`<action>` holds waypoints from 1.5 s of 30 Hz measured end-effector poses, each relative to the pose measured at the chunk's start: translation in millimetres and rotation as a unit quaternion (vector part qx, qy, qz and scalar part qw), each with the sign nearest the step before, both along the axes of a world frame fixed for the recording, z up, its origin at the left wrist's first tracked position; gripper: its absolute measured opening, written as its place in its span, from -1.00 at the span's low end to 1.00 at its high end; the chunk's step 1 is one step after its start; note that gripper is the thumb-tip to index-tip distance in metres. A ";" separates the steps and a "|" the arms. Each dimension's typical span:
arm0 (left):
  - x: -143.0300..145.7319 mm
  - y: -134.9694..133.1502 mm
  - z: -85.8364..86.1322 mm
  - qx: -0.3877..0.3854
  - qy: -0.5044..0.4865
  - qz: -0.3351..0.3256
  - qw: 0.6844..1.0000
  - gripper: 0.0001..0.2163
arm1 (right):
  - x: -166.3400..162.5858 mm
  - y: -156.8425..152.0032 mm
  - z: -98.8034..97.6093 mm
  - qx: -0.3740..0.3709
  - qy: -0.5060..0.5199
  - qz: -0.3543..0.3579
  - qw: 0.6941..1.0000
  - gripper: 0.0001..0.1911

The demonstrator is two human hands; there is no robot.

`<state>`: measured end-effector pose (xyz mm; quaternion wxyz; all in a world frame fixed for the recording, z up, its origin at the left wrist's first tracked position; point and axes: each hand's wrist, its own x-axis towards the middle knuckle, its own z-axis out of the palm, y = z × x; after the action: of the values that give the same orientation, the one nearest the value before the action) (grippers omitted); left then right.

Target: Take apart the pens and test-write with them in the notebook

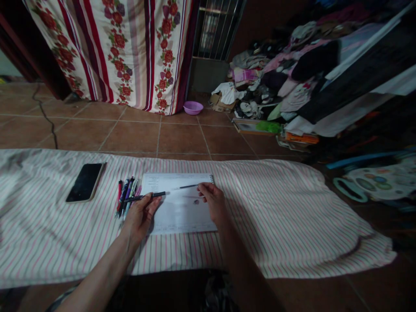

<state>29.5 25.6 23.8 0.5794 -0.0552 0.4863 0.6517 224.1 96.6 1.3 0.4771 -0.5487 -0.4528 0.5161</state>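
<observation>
My left hand (143,214) pinches a dark pen barrel (158,194) lying sideways, just above the left part of a white spiral notebook (182,216). In my right hand (210,196) is a thin pen refill (186,186), gripped at its right end and pointing left toward the barrel, with a gap between the two. On the page below lies a small dark round piece (196,201), too small to name. Beside the notebook, partly behind my left hand, sits a bunch of several pens (125,195) in red, blue, purple and other colours.
A phone (85,182) with a dark screen lies at the left on the striped cloth (276,216). Beyond it are the tiled floor (178,134), a floral curtain (130,52), a purple basin (193,108) and heaped clothes (276,73). A toy-like plastic item (373,182) stands right.
</observation>
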 end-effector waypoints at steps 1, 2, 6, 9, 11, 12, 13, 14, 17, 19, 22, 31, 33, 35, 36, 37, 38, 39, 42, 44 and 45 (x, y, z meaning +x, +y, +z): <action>0.2 -0.4 -0.1 -0.001 -0.002 0.000 1.000 -0.85 | -1.1 0.3 -1.3 0.001 -0.009 -0.001 1.000 -0.76; 0.5 -0.7 -0.5 -0.002 -0.002 -0.001 1.000 -0.86 | -2.4 0.7 -3.0 0.004 -0.017 -0.003 1.000 -0.75; 2.9 -1.9 -4.5 0.004 0.006 -0.014 1.000 -0.87 | -6.8 4.6 -13.3 0.024 -0.049 0.005 0.999 -0.76; 6.5 -2.6 -6.6 0.004 0.011 -0.017 1.000 -0.86 | -7.3 8.4 -22.4 0.034 -0.113 0.022 0.993 -0.78; 9.0 -3.1 -6.8 -0.002 0.010 -0.020 1.000 -0.86 | -6.3 9.9 -26.5 0.044 -0.176 0.033 0.983 -0.80; 10.3 -3.3 -6.7 -0.007 0.006 -0.024 1.000 -0.86 | -5.4 10.1 -27.7 0.050 -0.210 0.039 0.976 -0.80; 11.5 -3.5 -6.4 -0.011 0.001 -0.028 1.000 -0.87 | -4.6 10.0 -28.2 0.056 -0.243 0.044 0.967 -0.80; 12.8 -3.8 -6.1 -0.013 -0.006 -0.030 0.999 -0.87 | -3.8 9.6 -28.3 0.063 -0.277 0.048 0.958 -0.79; 18.2 -5.2 -5.6 -0.025 -0.032 -0.030 0.999 -0.88 | -2.2 7.7 -27.3 0.078 -0.364 0.054 0.926 -0.79; 23.1 -6.6 -6.0 -0.035 -0.043 -0.037 0.998 -0.89 | -2.2 6.7 -27.0 0.087 -0.401 0.056 0.910 -0.80; 30.6 -8.2 -8.0 -0.049 -0.040 -0.049 0.997 -0.89 | -2.3 5.7 -28.0 0.097 -0.423 0.051 0.899 -0.82; 35.0 -5.6 -19.0 -0.058 -0.009 -0.049 0.997 -0.91 | 0.5 0.0 -20.2 0.151 -0.400 0.036 0.903 -0.81; 34.9 -4.5 -18.5 -0.068 -0.007 -0.050 0.996 -0.92 | -4.3 -4.3 -12.6 0.193 -0.376 0.049 0.905 -0.81; 35.4 -3.8 -17.3 -0.073 -0.003 -0.053 0.996 -0.92 | -11.1 -10.5 -6.1 0.234 -0.333 0.114 0.907 -0.84; 35.7 -3.7 -16.8 -0.072 -0.001 -0.055 0.996 -0.91 | -14.6 -14.1 -4.3 0.251 -0.315 0.157 0.902 -0.85; 36.0 -3.7 -16.7 -0.070 0.001 -0.056 0.996 -0.90 | -17.9 -17.6 -3.7 0.265 -0.305 0.202 0.892 -0.85; 36.2 -3.7 -17.0 -0.068 0.002 -0.055 0.996 -0.89 | -20.7 -20.9 -4.2 0.274 -0.302 0.226 0.884 -0.85; 36.3 -3.9 -17.7 -0.066 0.004 -0.054 0.996 -0.87 | -22.9 -23.8 -5.7 0.286 -0.308 0.238 0.876 -0.85; 35.6 -4.6 -21.0 -0.062 0.007 -0.052 0.997 -0.86 | -25.6 -28.7 -12.3 0.314 -0.351 0.263 0.842 -0.87; 35.2 -6.1 -22.6 -0.064 0.002 -0.066 0.996 -0.88 | -25.0 -29.3 -15.2 0.315 -0.380 0.276 0.825 -0.87; 35.4 -7.4 -22.7 -0.068 -0.002 -0.077 0.995 -0.89 | -24.3 -29.2 -15.7 0.313 -0.391 0.281 0.818 -0.87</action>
<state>64.8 18.1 1.1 0.6237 -0.0579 0.5314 0.5703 199.8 67.4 -14.4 0.2402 -0.3740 -0.8731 0.2002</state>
